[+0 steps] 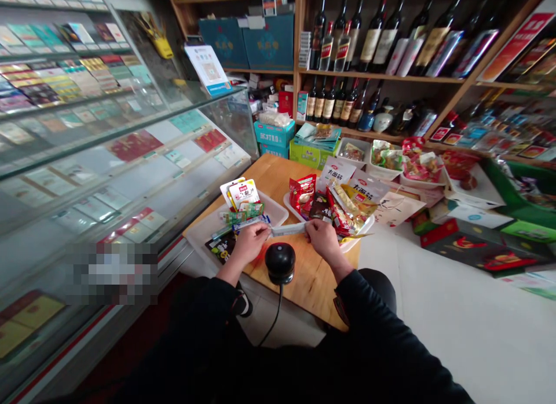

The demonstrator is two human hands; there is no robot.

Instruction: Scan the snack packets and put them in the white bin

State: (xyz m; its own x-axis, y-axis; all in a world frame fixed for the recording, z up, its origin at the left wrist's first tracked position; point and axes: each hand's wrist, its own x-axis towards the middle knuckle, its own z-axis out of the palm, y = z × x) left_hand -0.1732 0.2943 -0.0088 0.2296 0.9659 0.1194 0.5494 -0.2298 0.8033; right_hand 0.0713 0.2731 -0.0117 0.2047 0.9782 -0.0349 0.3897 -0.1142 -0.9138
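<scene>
Here the slim, pale, flat packet is held stretched between two bare hands, its left end pinched in the closed grip of the left hand, its right end clamped by the right hand, its middle left uncovered. It is held above the light-brown wooden counter, just beyond the black, round-topped device with a cable. On either side, packet-filled trays are seen: a shallow whitish plastic tray at left, a white tray at right.
</scene>
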